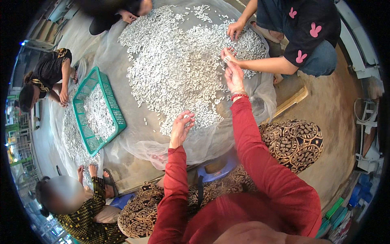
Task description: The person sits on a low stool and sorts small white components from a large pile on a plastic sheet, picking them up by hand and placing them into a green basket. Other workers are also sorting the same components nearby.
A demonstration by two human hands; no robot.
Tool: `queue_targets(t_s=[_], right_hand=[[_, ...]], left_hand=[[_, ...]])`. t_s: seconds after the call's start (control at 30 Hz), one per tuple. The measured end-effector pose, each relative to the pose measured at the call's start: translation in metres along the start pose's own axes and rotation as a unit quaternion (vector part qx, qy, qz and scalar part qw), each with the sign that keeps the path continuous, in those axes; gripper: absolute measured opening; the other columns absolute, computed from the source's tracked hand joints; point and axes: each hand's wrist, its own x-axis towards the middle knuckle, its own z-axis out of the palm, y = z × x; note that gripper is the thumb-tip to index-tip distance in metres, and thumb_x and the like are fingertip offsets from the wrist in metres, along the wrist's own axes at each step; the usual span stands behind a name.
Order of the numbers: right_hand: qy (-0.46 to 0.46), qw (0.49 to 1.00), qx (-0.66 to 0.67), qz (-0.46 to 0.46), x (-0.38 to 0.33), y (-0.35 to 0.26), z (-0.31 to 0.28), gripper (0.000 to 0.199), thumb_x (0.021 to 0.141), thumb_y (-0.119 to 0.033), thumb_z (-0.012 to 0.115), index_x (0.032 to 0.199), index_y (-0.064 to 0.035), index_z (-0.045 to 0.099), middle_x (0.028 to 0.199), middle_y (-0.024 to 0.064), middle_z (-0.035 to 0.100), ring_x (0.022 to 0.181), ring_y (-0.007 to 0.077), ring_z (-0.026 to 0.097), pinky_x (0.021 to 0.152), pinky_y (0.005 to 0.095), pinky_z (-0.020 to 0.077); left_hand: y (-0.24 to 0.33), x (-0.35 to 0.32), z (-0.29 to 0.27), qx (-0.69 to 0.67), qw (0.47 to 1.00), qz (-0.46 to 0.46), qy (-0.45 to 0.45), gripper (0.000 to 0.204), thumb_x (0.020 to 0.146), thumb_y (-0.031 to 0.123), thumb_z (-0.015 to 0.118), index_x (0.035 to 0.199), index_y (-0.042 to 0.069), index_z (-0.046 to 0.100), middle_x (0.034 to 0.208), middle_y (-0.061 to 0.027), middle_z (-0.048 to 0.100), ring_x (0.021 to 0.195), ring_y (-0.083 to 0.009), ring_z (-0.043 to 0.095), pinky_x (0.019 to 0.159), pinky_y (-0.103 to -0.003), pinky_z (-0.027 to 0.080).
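A broad heap of small white slotted pieces lies in front of me on a pale translucent sheet. Over its near edge, my left hand is closed, fingers curled in, with a small whitish piece at the fingertips. Farther out to the right, my right hand, with a red bead bracelet at its wrist, pinches a small white slotted piece between thumb and fingers. Close beyond it are a co-worker's hands, reaching to the heap's right side.
A green plastic basket holding more white pieces stands to the left. Other people crouch at the far side, far left and near left. A wooden strip lies right of the sheet. A blue plastic stool is beneath me.
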Motion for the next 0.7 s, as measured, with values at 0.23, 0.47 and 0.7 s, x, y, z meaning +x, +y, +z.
queue_targets(t_s=[0.23,0.47,0.7], right_hand=[[0.023,1.000,0.003,0.001,-0.007,0.003,-0.003,0.013,0.078,-0.010,0.066,0.087,-0.0073,0.058,0.056,-0.0046,0.040,0.043,0.0040,0.036,0.033,0.0168,0.0213],[0.021,0.999,0.030,0.010,-0.005,0.006,-0.010,0.014,0.078,-0.013,0.067,0.087,-0.0094,0.057,0.062,-0.0032,0.043,0.053,0.0068,0.041,0.040,0.0185,0.0272],[0.035,0.998,0.049,0.025,-0.003,0.008,-0.015,0.014,0.078,-0.013,0.065,0.088,-0.0091,0.057,0.068,-0.0007,0.050,0.063,0.0119,0.049,0.046,0.0217,0.0345]], left_hand=[[0.004,-0.008,-0.002,-0.020,0.999,0.032,0.006,0.028,0.083,0.007,0.054,0.110,0.002,0.048,0.099,-0.0100,0.057,0.080,-0.0144,0.056,0.067,-0.025,0.047],[0.008,-0.007,0.000,-0.023,0.998,0.050,0.009,0.029,0.083,0.009,0.055,0.110,0.001,0.048,0.098,-0.0102,0.059,0.080,-0.0144,0.056,0.068,-0.024,0.047],[0.007,-0.005,0.006,0.006,0.999,0.038,0.013,0.028,0.083,0.012,0.056,0.109,0.003,0.049,0.100,-0.0090,0.058,0.081,-0.0140,0.056,0.068,-0.024,0.046]])
